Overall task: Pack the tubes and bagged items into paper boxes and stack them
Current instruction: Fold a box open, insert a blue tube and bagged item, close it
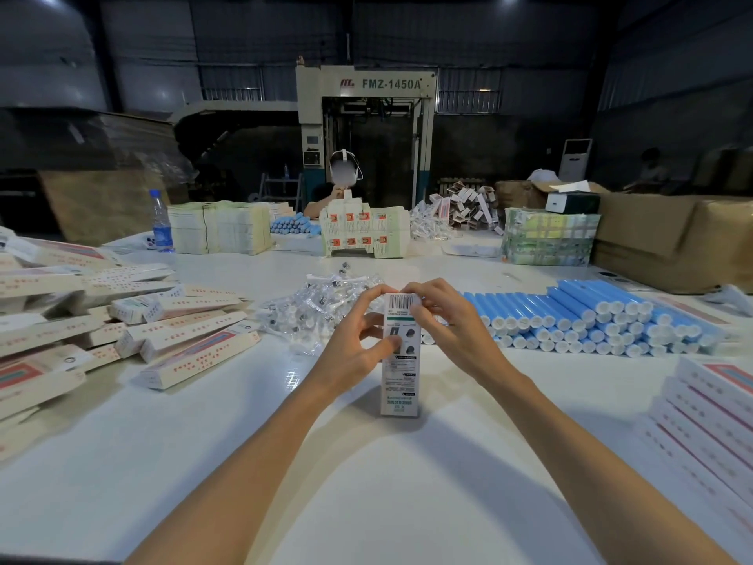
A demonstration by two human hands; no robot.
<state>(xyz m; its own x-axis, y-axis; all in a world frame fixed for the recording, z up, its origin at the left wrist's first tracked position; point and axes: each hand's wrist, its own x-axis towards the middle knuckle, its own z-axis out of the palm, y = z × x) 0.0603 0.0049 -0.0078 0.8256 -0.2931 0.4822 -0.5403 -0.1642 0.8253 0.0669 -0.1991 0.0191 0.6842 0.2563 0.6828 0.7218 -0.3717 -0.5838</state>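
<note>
Both hands hold a paper box upright on the worktop.
White, barcoded, printed; left hand and right hand fingers clamp its top.

On the tabletop, a box stands in the middle, bags behind it, boxes left, tubes right.

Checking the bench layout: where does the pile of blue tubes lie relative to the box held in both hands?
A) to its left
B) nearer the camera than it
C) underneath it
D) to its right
D: the blue tubes lie stacked to the right of the paper box, which the left hand and right hand grip near its barcoded top end.
</note>
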